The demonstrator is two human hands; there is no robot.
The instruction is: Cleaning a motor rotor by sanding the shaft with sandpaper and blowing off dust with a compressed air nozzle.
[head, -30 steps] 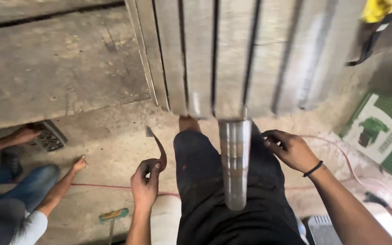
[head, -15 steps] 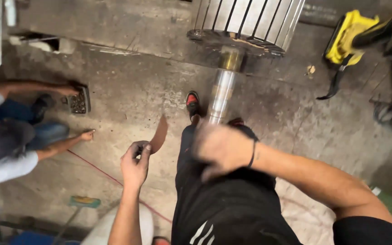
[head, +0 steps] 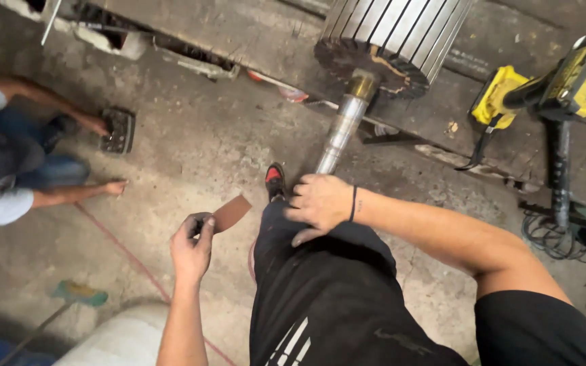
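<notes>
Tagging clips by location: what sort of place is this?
Probably a motor repair or machine workshop: a large slotted steel rotor with a polished metal shaft lies over a stained bare concrete floor, and a yellow-and-black cordless power tool sits nearby.

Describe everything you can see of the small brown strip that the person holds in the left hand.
The brown strip is a thin, flat, roughly rectangular piece, rust-brown and matt, perhaps abrasive paper or sheet. The left hand pinches one end between thumb and fingers; the free end sticks out up and to the right, tilted, above the concrete floor. Nothing else touches it.
</notes>
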